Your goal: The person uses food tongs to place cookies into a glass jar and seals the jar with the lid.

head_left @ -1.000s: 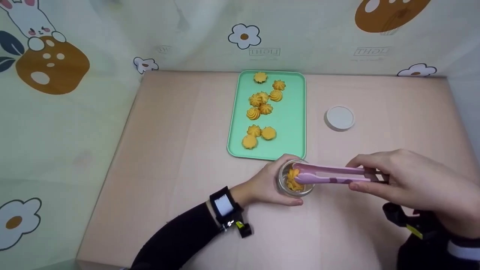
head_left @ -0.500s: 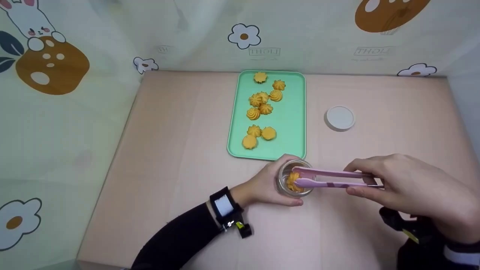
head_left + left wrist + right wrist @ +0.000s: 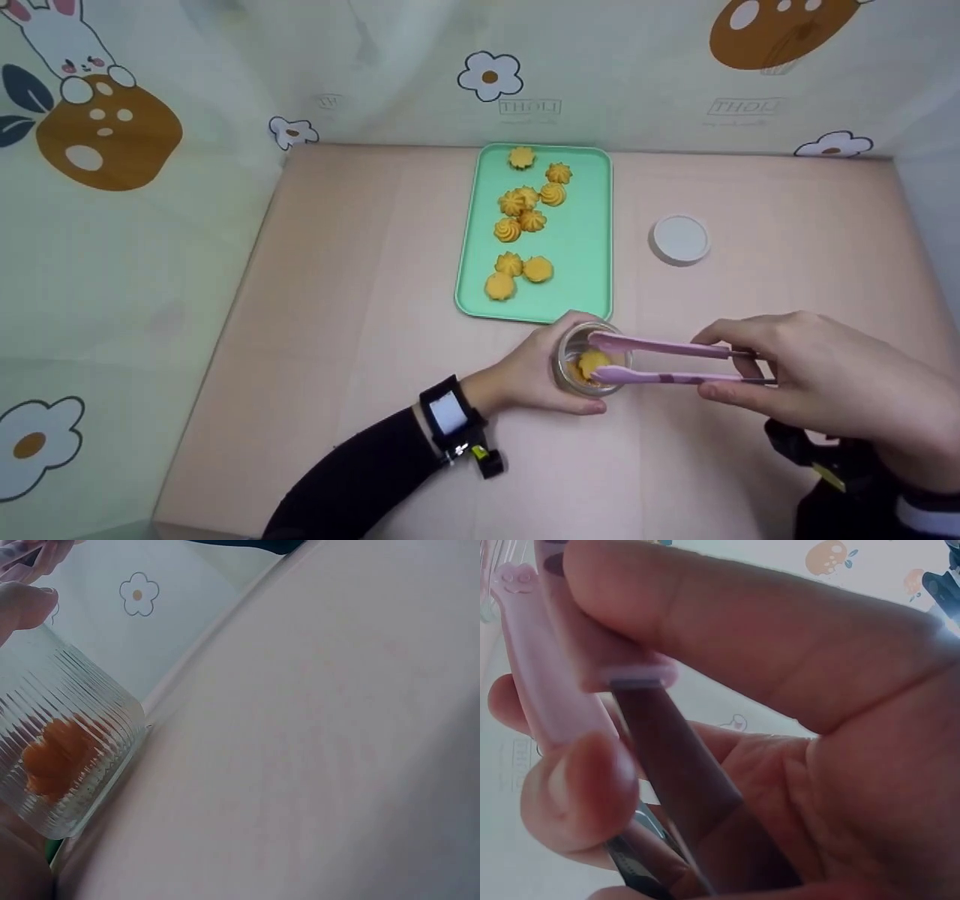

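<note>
- Printed curtain (image 3: 382, 45): pale backdrop on the far and left sides; flowers, a rabbit, brown fruit.
- Table (image 3: 360, 330): pale pinkish top, under everything.
- Green tray (image 3: 585, 247): far middle of table, low rim, flat. Holds ten piped cookies, mostly along its left and middle.
- Right hand (image 3: 821, 371): near right; thumb and fingers pinch the pink tongs from either side.
- Left hand (image 3: 532, 371): just off the tray's near edge, curled round the glass jar, thumb on the near side.
- Pink tongs (image 3: 675, 348): reach leftward from the right hand, tips at the jar's mouth. Arms stand apart; cannot tell whether the tips touch the cookie below.
- Glass jar (image 3: 82, 690): clear, ribbed wall, mouth uncovered. Piped cookie matter shows orange through the glass, low down; count inside unclear.
- White lid (image 3: 679, 240): round, flat on the table, right of tray, well apart from jar.
- Piped cookies (image 3: 507, 229): golden; ridged or swirled tops on most, some flat face up. Several touch; the farthest lies alone.
- Jar cookie (image 3: 592, 363): inside the jar, partly behind the nearer tong tip.
</note>
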{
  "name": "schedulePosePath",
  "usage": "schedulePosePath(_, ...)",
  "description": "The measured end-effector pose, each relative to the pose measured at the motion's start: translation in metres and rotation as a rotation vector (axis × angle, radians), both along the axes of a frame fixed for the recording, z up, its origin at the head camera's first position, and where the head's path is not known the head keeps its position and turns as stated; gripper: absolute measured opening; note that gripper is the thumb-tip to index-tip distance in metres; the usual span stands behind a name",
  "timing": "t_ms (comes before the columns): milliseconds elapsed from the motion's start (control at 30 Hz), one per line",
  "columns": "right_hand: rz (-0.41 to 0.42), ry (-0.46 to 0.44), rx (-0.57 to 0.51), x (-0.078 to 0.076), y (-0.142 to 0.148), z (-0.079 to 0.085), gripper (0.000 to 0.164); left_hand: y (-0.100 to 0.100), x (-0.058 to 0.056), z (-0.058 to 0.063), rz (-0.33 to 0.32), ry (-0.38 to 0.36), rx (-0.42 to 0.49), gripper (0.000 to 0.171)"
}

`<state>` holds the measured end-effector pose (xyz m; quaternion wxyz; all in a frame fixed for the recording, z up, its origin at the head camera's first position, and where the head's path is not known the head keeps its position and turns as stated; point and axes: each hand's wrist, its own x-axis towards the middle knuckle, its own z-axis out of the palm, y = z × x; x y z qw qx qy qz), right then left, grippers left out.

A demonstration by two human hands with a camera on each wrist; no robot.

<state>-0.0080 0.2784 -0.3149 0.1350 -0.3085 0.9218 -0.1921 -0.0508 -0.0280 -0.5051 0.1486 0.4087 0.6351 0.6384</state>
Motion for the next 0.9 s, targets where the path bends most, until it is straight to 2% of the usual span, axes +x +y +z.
schedulePosePath(267, 0.045, 0.106, -0.089, 0.001, 0.005, -0.002, 0.034, -0.002, 0.0, 0.0, -0.016, -0.035, -0.007, 0.091)
schedulePosePath(500, 0.012, 0.203, -0.195, -0.005, 0.003, 0.002, 0.047, -0.003, 0.0, 0.001, 0.007, 0.006, -0.029, 0.093)
schedulePosePath(700, -0.094, 0.302, -0.213, -0.023, -0.004, 0.0, 0.04, -0.002, 0.0, 0.001, 0.012, 0.014, -0.027, 0.091)
schedulePosePath(900, -0.14, 0.39, -0.212, -0.052, -0.018, -0.023, 0.032, -0.001, 0.001, 0.001, 0.003, -0.02, -0.044, 0.091)
